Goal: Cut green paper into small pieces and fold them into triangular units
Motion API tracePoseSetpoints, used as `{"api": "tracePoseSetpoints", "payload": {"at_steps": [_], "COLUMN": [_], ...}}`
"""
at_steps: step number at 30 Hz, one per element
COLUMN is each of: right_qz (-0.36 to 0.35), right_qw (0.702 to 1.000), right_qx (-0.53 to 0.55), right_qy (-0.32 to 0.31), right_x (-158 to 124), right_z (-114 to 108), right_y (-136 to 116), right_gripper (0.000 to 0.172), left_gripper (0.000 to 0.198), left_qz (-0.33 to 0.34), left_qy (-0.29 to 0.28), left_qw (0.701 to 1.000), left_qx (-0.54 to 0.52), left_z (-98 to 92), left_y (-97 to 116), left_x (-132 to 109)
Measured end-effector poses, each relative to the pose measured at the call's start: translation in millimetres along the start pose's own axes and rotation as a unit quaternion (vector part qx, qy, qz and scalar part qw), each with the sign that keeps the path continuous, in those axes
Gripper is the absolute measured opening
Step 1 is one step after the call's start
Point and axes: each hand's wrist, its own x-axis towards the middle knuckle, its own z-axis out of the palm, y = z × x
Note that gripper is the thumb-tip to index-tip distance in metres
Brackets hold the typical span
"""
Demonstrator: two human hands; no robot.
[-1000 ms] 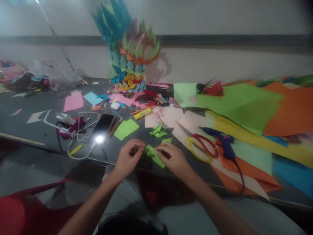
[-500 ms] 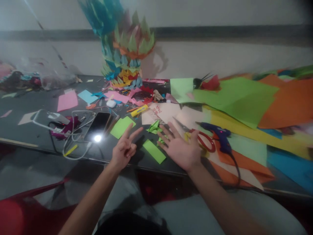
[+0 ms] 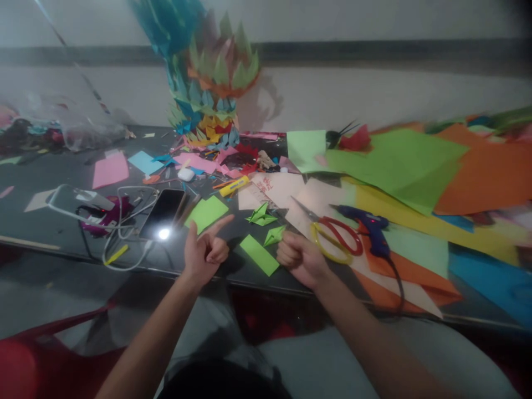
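My left hand (image 3: 205, 256) is over the table's front edge, its index finger and thumb stretched apart and the other fingers curled, holding nothing. To its right, my right hand (image 3: 301, 256) is closed in a fist, with nothing visible inside. A folded green paper piece (image 3: 274, 236) lies right beside its knuckles, and another green folded piece (image 3: 261, 215) sits just behind. Between the hands is a green paper strip (image 3: 260, 255). A green sheet (image 3: 206, 214) lies behind my left hand. Red and yellow-handled scissors (image 3: 331, 244) rest right of my right hand.
A glue gun (image 3: 374, 227) and large coloured sheets (image 3: 399, 166) lie at the right. On the left are a phone (image 3: 164, 213) with its light on, white cables and a purple object (image 3: 103, 216). A layered paper sculpture (image 3: 211, 94) stands at the back.
My right hand has gone from spread fingers to a fist, uncovering more of the green folded piece. My left hand has changed from two raised fingers to an extended index finger and thumb.
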Motion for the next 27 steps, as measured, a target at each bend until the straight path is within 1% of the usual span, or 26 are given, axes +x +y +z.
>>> {"api": "tracePoseSetpoints", "payload": {"at_steps": [3,8,10,11,12,14,15,17,18,19,21,24,25,27], "right_qz": [-0.013,-0.006,-0.005,-0.004,-0.004,-0.006,-0.007,-0.009,-0.009,-0.007,-0.004,-0.001,0.000,0.000], "right_qw": [0.999,0.999,0.999,0.999,0.999,0.999,0.999,0.999,0.999,0.999,0.999,0.999,0.999,0.999], "right_qx": [-0.030,-0.041,-0.043,-0.044,-0.044,-0.043,-0.041,-0.038,-0.037,-0.037,-0.038,-0.040,-0.040,-0.040], "right_qy": [0.010,0.011,0.010,0.009,0.009,0.010,0.010,0.010,0.009,0.008,0.007,0.007,0.007,0.008], "right_x": [-1.0,-0.3,-0.2,-0.2,-0.2,0.0,0.3,0.7,0.9,1.1,1.2,1.3,1.3,1.5], "right_z": [-2.5,-3.1,-2.5,-2.2,-2.1,-2.0,-2.1,-2.4,-2.5,-2.6,-2.4,-2.0,-2.0,-2.3], "right_y": [3.7,4.2,4.0,3.9,3.9,4.0,4.1,4.1,4.0,3.9,3.5,3.1,3.0,2.9], "right_gripper": [0.048,0.048,0.048,0.048,0.048,0.049,0.049,0.050,0.050,0.050,0.049,0.049,0.050,0.050], "left_gripper": [0.074,0.073,0.070,0.066,0.057,0.026,0.025,0.059,0.070,0.076,0.080,0.080,0.077,0.066], "left_qz": [-0.005,-0.021,-0.028,-0.021,-0.005,0.033,0.049,0.060,0.055,0.051,0.048,0.054,0.051,0.020], "left_qy": [-0.005,-0.007,-0.012,-0.014,-0.015,-0.013,-0.007,0.007,0.011,0.013,0.012,0.013,0.013,0.004], "left_qw": [1.000,1.000,1.000,1.000,1.000,0.999,0.999,0.998,0.998,0.999,0.999,0.998,0.998,1.000], "left_qx": [0.002,0.007,0.003,0.003,0.003,0.005,0.007,0.011,0.012,0.013,0.019,0.023,0.018,0.001], "left_z": [-1.0,-3.5,-4.2,-3.9,-3.1,-0.3,1.2,3.5,4.1,4.3,4.3,4.5,4.5,3.6], "left_y": [0.1,-0.1,-0.7,-1.1,-1.5,-2.2,-2.6,-3.3,-3.5,-3.7,-3.6,-2.0,-1.1,0.6], "left_x": [0.3,-0.1,-0.4,-0.4,-0.3,0.5,1.0,2.2,2.7,3.1,3.4,2.7,2.2,1.0]}}
